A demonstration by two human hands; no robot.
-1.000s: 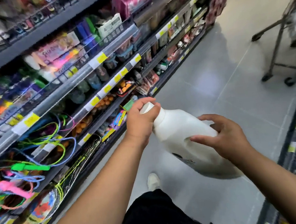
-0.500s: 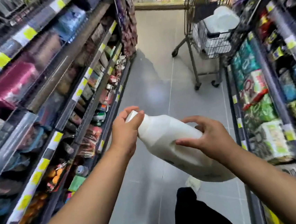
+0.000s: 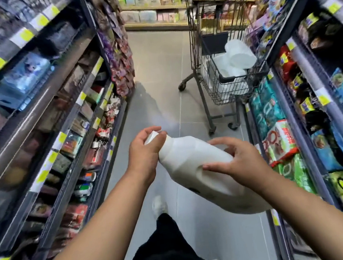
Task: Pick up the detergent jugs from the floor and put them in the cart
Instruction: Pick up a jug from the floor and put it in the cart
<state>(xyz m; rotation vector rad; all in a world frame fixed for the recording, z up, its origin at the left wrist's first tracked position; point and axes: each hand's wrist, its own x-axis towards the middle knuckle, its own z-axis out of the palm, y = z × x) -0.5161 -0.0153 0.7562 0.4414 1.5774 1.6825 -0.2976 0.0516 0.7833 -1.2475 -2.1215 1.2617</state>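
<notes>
I carry a white detergent jug (image 3: pixel 192 161) tilted on its side at waist height, cap pointing left. My left hand (image 3: pixel 147 151) wraps the cap and neck. My right hand (image 3: pixel 238 163) presses on the jug's upper side near its handle. Ahead on the right stands a wire shopping cart (image 3: pixel 204 68) holding other white jugs (image 3: pixel 237 56). The cart is well beyond my hands, up the aisle.
Stocked shelves with yellow price tags line the left (image 3: pixel 64 110) and the right (image 3: pixel 302 104) of a narrow grey-tiled aisle (image 3: pixel 156 72). My dark trousers and a white shoe (image 3: pixel 159 204) show below. A cross shelf closes the far end.
The view has swung from the left shelf to straight down the aisle, and the cart has come closer. Both hands keep the same hold on the jug.
</notes>
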